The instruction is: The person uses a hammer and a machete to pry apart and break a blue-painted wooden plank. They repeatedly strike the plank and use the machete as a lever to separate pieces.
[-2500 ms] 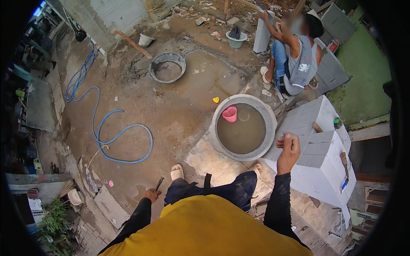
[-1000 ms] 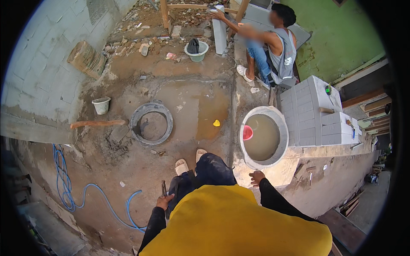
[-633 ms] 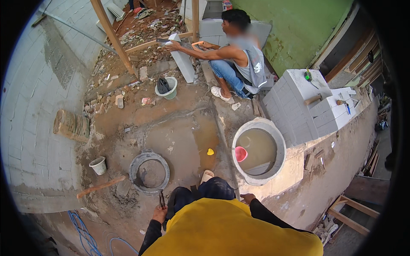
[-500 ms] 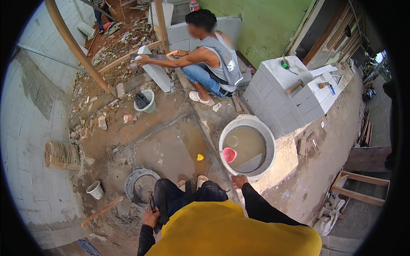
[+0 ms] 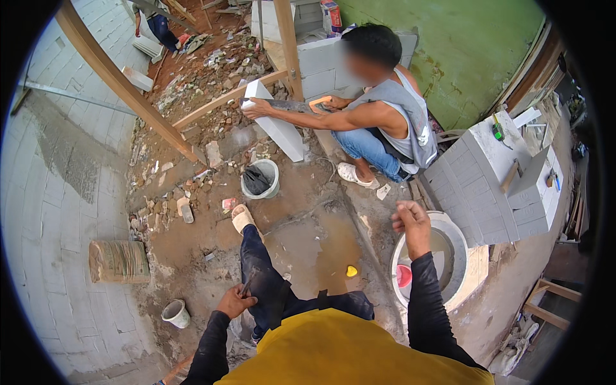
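Note:
My left hand point(image 5: 234, 300) hangs beside my left thigh, closed around a small dark tool point(image 5: 249, 282) with a thin blade. My right hand point(image 5: 412, 221) is raised in front of me, fingers loosely curled with nothing in them, above the rim of a round concrete basin point(image 5: 471, 276) holding murky water and a pink scoop point(image 5: 403, 275). I am mid-stride on bare dirt, one sandalled foot point(image 5: 242, 218) forward. Ahead, a crouching person point(image 5: 378, 128) saws a white lightweight block point(image 5: 277, 128) with a handsaw point(image 5: 301, 105).
A white bucket point(image 5: 260, 179) with dark contents stands ahead of my foot. A stack of grey blocks point(image 5: 497, 176) stands at right, with tools on top. Slanted wooden posts point(image 5: 122, 83), rubble, a cement sack point(image 5: 119, 261) and a small pail point(image 5: 175, 312) lie left. A yellow scrap point(image 5: 351, 271) lies on the ground.
I have walked and turned toward the crouching person, who is now much nearer. My right hand has risen from the basin's edge. The blue hose has dropped out of view.

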Demonstrator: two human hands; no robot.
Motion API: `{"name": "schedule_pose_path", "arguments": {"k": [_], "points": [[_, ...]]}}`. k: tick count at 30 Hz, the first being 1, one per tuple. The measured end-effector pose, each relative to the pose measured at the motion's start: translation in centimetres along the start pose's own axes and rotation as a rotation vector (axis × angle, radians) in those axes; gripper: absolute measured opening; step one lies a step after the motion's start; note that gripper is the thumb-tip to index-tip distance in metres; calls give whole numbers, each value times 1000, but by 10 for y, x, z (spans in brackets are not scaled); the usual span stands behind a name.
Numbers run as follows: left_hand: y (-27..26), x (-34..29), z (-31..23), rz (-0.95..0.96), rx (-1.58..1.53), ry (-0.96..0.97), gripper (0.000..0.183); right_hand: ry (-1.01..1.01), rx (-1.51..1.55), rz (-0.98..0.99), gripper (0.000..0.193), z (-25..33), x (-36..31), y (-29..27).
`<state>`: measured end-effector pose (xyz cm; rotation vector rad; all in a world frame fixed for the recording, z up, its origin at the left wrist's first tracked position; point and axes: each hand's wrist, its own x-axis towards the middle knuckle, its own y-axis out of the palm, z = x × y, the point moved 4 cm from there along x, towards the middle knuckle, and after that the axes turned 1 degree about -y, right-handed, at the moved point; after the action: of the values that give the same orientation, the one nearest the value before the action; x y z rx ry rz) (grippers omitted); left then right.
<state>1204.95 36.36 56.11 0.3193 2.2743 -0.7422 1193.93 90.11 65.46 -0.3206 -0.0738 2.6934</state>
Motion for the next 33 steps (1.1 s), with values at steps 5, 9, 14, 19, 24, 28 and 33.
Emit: {"name": "schedule_pose_path", "arguments": {"k": [5,9,14,19,24,28,33], "points": [[-233,150,-11,-84,113,-45,39,-232,113,39,29,149,143,199],[-417,205,-1,-158,312,-158,40,-248,168,43,29,221,259,328],[-576,223,27,-149,652,-177,34,20,527,-21,25,226,391,406],[-628,207,60,121,1088,-175,25,77,469,-175,25,207,498,433],[-591,139,79,-62,167,-475,25,133,363,-296,22,164,609,455],[-539,123,48,-150,240,-638,24,81,361,-459,23,123,690,472],[-506,133,-8,-183,233,-698,23,41,215,-485,27,104,733,470]]}}
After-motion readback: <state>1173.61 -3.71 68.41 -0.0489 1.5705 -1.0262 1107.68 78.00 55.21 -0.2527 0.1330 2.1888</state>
